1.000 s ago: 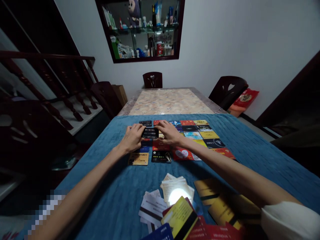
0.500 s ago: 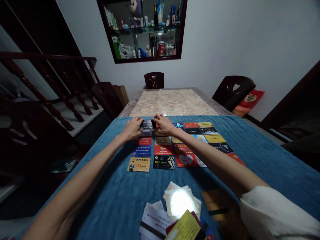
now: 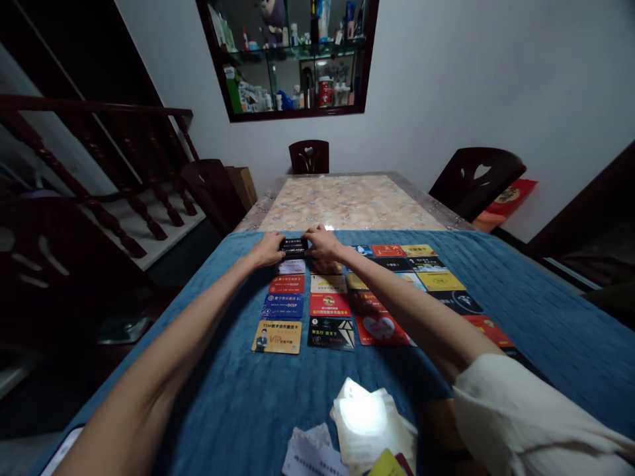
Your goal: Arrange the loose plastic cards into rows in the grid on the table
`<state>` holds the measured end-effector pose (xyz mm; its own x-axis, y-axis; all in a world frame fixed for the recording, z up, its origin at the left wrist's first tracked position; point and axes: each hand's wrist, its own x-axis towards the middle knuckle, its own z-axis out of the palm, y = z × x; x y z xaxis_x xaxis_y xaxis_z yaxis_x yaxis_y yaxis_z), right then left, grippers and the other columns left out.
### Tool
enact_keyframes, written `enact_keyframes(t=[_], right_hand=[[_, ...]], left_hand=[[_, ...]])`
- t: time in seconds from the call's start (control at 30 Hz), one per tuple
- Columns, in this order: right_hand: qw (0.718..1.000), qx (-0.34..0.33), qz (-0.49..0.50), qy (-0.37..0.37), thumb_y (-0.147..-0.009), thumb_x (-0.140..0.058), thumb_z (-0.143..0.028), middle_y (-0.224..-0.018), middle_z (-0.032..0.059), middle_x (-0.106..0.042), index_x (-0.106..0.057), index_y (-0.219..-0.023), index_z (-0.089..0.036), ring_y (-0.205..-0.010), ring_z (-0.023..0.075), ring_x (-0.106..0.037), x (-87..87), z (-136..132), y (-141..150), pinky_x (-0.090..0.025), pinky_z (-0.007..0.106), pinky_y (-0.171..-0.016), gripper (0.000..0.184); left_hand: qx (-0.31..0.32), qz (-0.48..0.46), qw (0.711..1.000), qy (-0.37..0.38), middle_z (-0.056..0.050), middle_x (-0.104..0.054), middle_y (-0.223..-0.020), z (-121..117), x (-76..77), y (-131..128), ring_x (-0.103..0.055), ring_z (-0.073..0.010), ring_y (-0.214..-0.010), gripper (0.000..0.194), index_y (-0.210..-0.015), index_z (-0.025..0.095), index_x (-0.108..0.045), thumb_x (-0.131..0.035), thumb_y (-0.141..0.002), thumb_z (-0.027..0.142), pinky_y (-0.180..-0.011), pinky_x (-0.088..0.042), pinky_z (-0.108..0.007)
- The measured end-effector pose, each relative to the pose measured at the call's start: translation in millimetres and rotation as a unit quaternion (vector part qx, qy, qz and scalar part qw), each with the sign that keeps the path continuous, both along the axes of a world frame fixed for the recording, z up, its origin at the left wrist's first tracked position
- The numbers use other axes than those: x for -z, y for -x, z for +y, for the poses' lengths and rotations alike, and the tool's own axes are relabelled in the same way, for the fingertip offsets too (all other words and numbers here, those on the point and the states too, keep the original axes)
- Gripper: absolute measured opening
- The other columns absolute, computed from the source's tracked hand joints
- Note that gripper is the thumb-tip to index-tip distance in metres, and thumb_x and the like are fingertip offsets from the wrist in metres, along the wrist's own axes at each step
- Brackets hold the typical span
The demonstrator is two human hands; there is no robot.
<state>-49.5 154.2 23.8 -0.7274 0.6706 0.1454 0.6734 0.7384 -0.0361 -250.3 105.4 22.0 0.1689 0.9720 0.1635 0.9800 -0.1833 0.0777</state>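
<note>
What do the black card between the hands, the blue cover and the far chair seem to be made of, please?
Black card: likely smooth plastic, given its flat, stiff look. Blue cover: probably soft, matte fabric, given its ribbed texture. Far chair: perhaps dark stained wood, given its brown, pierced back.

The black card (image 3: pixel 294 247) is a dark rectangle printed with pale lettering, face up and reading upright towards the person. Its long sides run left to right, its ends held by the left grip (image 3: pixel 270 249) and right grip (image 3: pixel 321 243), at the far end of the leftmost column. Whether it lies fully flat is unclear.
</note>
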Motion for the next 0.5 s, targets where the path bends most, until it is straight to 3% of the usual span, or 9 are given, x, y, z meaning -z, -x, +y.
enact_keyframes(t=[0.27,0.5], right_hand=[[0.999,0.017,-0.028,0.025,-0.086,-0.065,-0.035,-0.132,0.0096,-0.063,-0.064,-0.13,-0.026,-0.123,0.0338,-0.048,7.2,6.8,7.8,-0.042,0.037,-0.089,0.045],[0.998,0.025,-0.041,0.038,-0.087,-0.063,-0.035,-0.134,0.0082,-0.062,-0.063,-0.131,-0.029,-0.124,0.0346,-0.048,11.0,10.5,8.3,-0.043,0.037,-0.088,0.045]], left_hand=[[-0.01,0.004,1.0,0.028,-0.008,-0.07,-0.109,13.3,9.5,5.0,-0.063,-0.0276,-0.106,0.035,-0.104,0.015,-0.071,-0.064,-0.071,0.022,-0.096,-0.05,-0.033],[-0.01,-0.006,0.999,0.048,-0.01,-0.07,-0.115,16.6,11.5,3.7,-0.064,-0.0288,-0.111,0.041,-0.111,0.014,-0.071,-0.065,-0.071,0.022,-0.099,-0.049,-0.034]])
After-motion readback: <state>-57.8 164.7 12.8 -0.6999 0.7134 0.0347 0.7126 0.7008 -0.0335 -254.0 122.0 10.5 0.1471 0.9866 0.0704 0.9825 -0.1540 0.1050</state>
